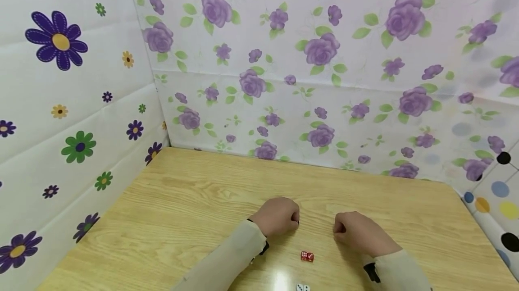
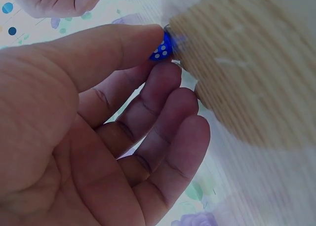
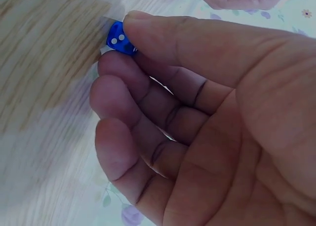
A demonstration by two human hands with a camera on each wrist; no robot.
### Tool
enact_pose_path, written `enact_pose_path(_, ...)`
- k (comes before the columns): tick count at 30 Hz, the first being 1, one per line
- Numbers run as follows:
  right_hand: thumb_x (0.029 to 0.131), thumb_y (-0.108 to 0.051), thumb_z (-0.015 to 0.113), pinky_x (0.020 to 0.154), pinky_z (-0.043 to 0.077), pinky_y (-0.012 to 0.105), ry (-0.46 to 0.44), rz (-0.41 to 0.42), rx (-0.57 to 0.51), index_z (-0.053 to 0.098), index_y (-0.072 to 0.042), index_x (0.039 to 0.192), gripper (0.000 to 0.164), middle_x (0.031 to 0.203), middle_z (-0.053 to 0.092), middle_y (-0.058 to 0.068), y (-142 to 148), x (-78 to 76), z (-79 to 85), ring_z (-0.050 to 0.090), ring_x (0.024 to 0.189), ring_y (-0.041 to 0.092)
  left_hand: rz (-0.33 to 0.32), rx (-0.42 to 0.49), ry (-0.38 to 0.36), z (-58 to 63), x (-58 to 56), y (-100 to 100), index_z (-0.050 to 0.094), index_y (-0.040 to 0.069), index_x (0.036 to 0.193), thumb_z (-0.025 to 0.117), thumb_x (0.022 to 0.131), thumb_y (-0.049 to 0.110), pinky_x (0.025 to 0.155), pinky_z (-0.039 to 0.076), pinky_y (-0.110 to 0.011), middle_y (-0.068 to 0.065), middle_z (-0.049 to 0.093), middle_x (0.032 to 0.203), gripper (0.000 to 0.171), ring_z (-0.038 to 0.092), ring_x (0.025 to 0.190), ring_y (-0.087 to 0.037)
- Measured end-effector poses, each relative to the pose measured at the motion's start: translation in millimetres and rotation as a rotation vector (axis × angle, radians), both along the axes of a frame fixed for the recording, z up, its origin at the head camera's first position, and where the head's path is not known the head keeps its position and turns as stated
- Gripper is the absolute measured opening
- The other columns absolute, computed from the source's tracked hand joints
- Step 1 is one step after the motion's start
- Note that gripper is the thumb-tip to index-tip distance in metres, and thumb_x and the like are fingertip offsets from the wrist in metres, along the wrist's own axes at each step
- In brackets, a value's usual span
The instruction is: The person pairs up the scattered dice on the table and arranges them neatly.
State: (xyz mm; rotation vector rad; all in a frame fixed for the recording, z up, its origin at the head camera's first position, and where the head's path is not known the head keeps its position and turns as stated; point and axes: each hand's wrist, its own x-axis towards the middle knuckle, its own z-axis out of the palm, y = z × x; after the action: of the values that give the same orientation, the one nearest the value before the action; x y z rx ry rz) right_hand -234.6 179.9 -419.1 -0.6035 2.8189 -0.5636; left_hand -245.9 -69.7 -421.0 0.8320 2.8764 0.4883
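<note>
My left hand [image 1: 279, 215] is low over the wooden table, its fingers curled. In the left wrist view, its thumb and a fingertip pinch a blue die [image 2: 162, 50] with white pips. Across a short gap to the right is my right hand [image 1: 362, 232], also curled. A second blue die [image 3: 118, 37] sits between its thumb and fingertip in the right wrist view. Neither blue die can be made out in the head view. Two red dice [image 1: 307, 256] stand side by side nearer me. Closer still, two white dice [image 1: 302, 287] are partly cut off by the frame's bottom edge.
The wood-grain table [image 1: 162, 219] reaches back to a flowered cloth wall [image 1: 243, 115]. Another cloth wall [image 1: 81, 102] with daisy patterns borders its left side, and a dotted cloth [image 1: 492, 205] its right.
</note>
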Motion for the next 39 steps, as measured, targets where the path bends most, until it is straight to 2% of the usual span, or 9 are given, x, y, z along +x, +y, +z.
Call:
enact_pose_path(10,0.091,-0.008,0.078,0.069,0.05,0.034,0.026,-0.011,0.018,0.066,-0.019,0.083,0.018,0.08,0.062,-0.01,0,-1.6,-2.4,0.056,0.072,0.007,-0.002,0.006,-0.009,1.6,0.5,2,0.058,0.02,0.067,0.071,0.093,0.009,0.06,0.033,-0.023,0.01,0.047,0.063,0.031,0.035,0.057,-0.007)
enact_pose_path(17,0.091,-0.008,0.078,0.067,0.048,0.032,0.102,0.036,0.04,0.072,-0.02,0.086,0.015,0.079,0.061,-0.012,-1,-5.7,-8.4,0.053,0.071,0.006,0.004,0.014,-0.023,-1.1,-0.9,5,0.047,0.021,0.059,0.069,0.093,0.007,0.058,0.026,-0.024,0.008,0.029,0.055,0.043,0.022,0.054,-0.009)
enact_pose_path(19,0.091,-0.007,0.079,0.067,0.049,0.03,0.132,0.052,0.051,0.073,-0.02,0.087,0.015,0.08,0.061,-0.012,-1,-6.5,-9.9,0.054,0.072,0.005,0.009,0.02,-0.025,-2.4,-1.2,6,0.049,0.02,0.059,0.069,0.092,0.007,0.058,0.028,-0.024,0.009,0.031,0.056,0.042,0.023,0.054,-0.009)
enact_pose_path(22,0.09,-0.007,0.079,0.067,0.049,0.031,0.144,0.05,0.056,0.072,-0.019,0.086,0.015,0.079,0.06,-0.011,-3,-6.6,-10.6,0.054,0.072,0.006,0.01,0.027,-0.03,-3.5,-0.7,6,0.058,0.022,0.065,0.071,0.092,0.009,0.062,0.034,-0.023,0.013,0.045,0.062,0.033,0.033,0.056,-0.006)
enact_pose_path(27,0.091,-0.005,0.077,0.07,0.049,0.036,0.09,0.018,0.023,0.068,-0.016,0.092,0.013,0.079,0.059,-0.007,-8,-7.2,-8.7,0.052,0.072,0.01,0.005,0.057,-0.07,-1.0,-0.3,5,0.073,0.022,0.08,0.074,0.092,0.015,0.07,0.047,-0.023,0.015,0.064,0.081,0.014,0.052,0.068,-0.002)
enact_pose_path(31,0.089,-0.005,0.078,0.073,0.05,0.038,0.058,-0.012,0.014,0.069,-0.013,0.095,0.014,0.082,0.06,-0.004,-9,-7.8,-5.5,0.054,0.074,0.012,0.005,0.078,-0.113,3.5,-1.2,2,0.08,0.019,0.091,0.077,0.093,0.02,0.076,0.052,-0.025,0.013,0.069,0.091,0.003,0.059,0.077,-0.002)
enact_pose_path(33,0.089,-0.005,0.079,0.072,0.051,0.038,0.061,-0.02,0.017,0.069,-0.013,0.093,0.014,0.082,0.061,-0.005,-8,-7.8,-5.3,0.055,0.075,0.011,0.005,0.074,-0.115,4.7,-1.5,1,0.08,0.018,0.094,0.077,0.092,0.02,0.078,0.053,-0.025,0.013,0.07,0.092,0.004,0.06,0.079,-0.002)
enact_pose_path(39,0.091,-0.004,0.076,0.069,0.049,0.034,0.098,0.0,0.011,0.069,-0.017,0.084,0.016,0.077,0.061,-0.009,-7,-6.8,-5.2,0.055,0.072,0.008,0.001,0.061,-0.099,4.5,-1.7,2,0.079,0.018,0.092,0.078,0.092,0.021,0.077,0.052,-0.024,0.013,0.068,0.087,0.003,0.058,0.076,-0.001)
